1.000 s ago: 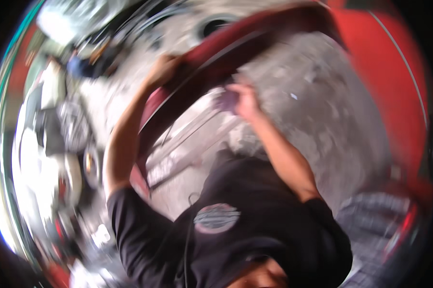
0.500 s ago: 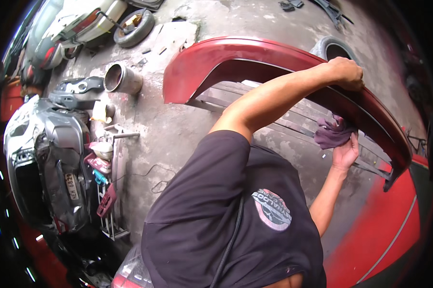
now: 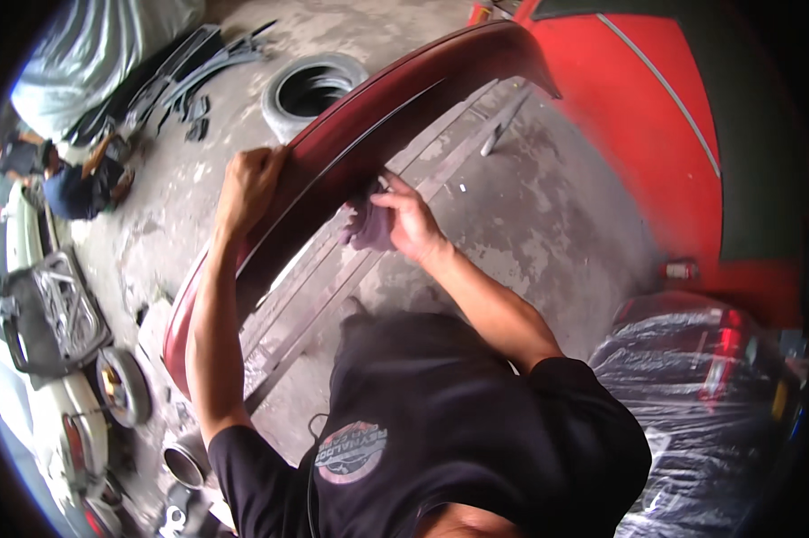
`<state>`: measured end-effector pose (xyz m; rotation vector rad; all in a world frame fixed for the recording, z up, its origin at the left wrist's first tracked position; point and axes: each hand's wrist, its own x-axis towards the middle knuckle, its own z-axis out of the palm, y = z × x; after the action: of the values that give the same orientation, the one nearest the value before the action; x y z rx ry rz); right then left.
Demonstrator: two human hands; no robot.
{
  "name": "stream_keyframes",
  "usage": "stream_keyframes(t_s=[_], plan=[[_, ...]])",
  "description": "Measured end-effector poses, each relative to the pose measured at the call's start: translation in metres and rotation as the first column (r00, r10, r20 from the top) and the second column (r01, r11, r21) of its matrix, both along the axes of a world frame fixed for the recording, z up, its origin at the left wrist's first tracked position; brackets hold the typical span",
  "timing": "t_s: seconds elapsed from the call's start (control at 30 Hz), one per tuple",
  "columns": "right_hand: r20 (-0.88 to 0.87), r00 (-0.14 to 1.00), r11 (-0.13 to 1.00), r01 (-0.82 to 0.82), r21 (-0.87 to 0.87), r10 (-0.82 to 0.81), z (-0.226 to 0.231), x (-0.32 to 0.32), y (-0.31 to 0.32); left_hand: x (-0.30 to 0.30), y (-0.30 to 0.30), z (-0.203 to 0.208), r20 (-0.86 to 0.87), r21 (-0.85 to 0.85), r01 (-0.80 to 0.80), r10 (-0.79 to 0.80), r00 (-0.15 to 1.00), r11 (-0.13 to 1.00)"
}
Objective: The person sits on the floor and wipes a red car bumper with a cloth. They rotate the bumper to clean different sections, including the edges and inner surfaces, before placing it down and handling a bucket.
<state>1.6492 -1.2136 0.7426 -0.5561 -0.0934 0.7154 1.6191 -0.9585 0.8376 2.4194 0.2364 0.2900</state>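
Observation:
A dark red car bumper (image 3: pixel 319 148) runs diagonally in front of me, from lower left to upper right, over a slatted wooden stand (image 3: pixel 319 291). My left hand (image 3: pixel 250 186) is closed over the bumper's far edge, near its middle, with fingers curled onto the rim. On the near side my right hand (image 3: pixel 409 220) holds a crumpled purple rag (image 3: pixel 369 220) close against the bumper's lower edge. Part of the rag is hidden by the fingers, and I cannot tell how firmly it presses on the bumper.
A tire (image 3: pixel 308 94) lies beyond the bumper. A red car panel (image 3: pixel 633 125) stands at right, above a plastic-covered car (image 3: pixel 691 386). A metal bucket (image 3: pixel 187 460) and a wheel (image 3: pixel 123 386) are at lower left. Another person (image 3: pixel 80 184) crouches at far left.
My view has turned toward the right, so the bumper now slants the other way. My left hand still grips its far edge, and the right still holds the rag by its near side.

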Motion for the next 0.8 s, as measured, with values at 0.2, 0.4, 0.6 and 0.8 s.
stream_keyframes(t_s=[0.2,0.4,0.6,0.8], plan=[[0.001,0.999,0.999,0.037,-0.011,-0.037,-0.014,0.008,-0.006,0.009,-0.002,-0.003,-0.037,-0.027,-0.02,0.019,0.999,0.999],[0.019,0.996,0.996,0.088,-0.016,-0.088,-0.004,0.004,-0.007,0.009,-0.009,0.006,-0.046,-0.032,-0.034,0.032,0.998,0.999],[-0.006,0.994,0.994,0.109,0.003,-0.109,-0.003,-0.009,-0.012,-0.001,-0.021,0.012,-0.041,-0.013,0.014,-0.015,0.999,1.0],[-0.001,0.993,0.993,0.115,-0.033,-0.115,0.0,-0.017,-0.017,-0.006,-0.022,0.001,-0.024,-0.045,0.02,-0.021,0.999,0.999]])
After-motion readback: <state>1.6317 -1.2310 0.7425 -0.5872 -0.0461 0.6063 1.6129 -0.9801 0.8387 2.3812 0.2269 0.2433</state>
